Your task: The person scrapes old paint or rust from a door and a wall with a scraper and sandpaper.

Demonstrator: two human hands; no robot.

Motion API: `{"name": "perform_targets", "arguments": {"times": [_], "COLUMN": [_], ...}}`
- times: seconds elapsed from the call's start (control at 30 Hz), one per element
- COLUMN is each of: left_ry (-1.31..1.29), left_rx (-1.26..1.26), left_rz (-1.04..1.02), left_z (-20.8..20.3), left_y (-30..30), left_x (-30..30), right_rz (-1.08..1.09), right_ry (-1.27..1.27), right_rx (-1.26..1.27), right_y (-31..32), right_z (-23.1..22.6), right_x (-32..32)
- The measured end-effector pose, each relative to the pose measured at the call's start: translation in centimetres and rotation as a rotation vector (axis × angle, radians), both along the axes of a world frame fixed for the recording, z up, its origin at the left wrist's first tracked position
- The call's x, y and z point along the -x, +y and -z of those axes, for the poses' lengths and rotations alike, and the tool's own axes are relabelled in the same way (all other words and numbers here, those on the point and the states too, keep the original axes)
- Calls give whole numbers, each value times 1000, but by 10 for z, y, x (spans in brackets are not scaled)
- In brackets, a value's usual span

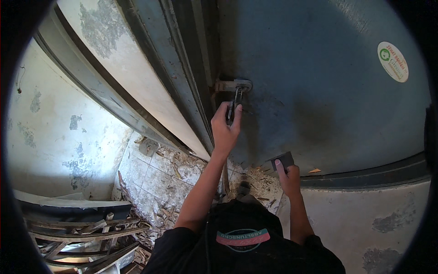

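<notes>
Black shirt (246, 217) fills the bottom foreground. Hands apart, the left hand (225, 130) grips what seems, in the gloom, a padlock (232, 111) hanging from the latch (230, 85) on the blue-grey door (328, 91); the right hand (289, 178) clasps a dark pad (287, 158) near the door's lower edge.

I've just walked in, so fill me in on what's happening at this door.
At the blue-grey door, a person's left hand grips what looks like a padlock, its shackle reaching up to the metal latch. The right hand holds a dark flat piece. Dry debris litters the tiled floor.
</notes>
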State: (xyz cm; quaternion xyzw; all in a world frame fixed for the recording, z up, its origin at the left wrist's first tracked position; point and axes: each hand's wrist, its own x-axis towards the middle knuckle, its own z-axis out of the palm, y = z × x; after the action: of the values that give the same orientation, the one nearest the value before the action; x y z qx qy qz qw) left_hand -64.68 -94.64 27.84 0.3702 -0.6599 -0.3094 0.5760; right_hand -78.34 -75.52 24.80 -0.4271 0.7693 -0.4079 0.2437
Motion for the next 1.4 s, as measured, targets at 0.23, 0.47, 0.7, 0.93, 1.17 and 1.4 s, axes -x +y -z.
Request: {"name": "perform_targets", "arguments": {"times": [0.23,0.47,0.7,0.93,1.17,1.4], "left_ry": [-36,16,117,-9,89,42], "left_rx": [46,14,-141,-298,-314,-111], "left_rz": [-6,-12,96,99,-76,-748], "left_z": [7,14,38,76,40,48], "left_y": [-3,5,5,75,161,257], "left_x": [1,5,-1,-126,-205,-215], "right_rz": [29,-30,-116,-196,-1040,-1504], "right_ry": [-53,-50,239,165,-60,-466], "right_rx": [51,91,227,410,424,422], "right_y": [5,9,-62,-125,-112,-105], "right_z": [9,5,-36,-104,53,36], "right_x": [-6,-6,28,-10,-74,-206]}}
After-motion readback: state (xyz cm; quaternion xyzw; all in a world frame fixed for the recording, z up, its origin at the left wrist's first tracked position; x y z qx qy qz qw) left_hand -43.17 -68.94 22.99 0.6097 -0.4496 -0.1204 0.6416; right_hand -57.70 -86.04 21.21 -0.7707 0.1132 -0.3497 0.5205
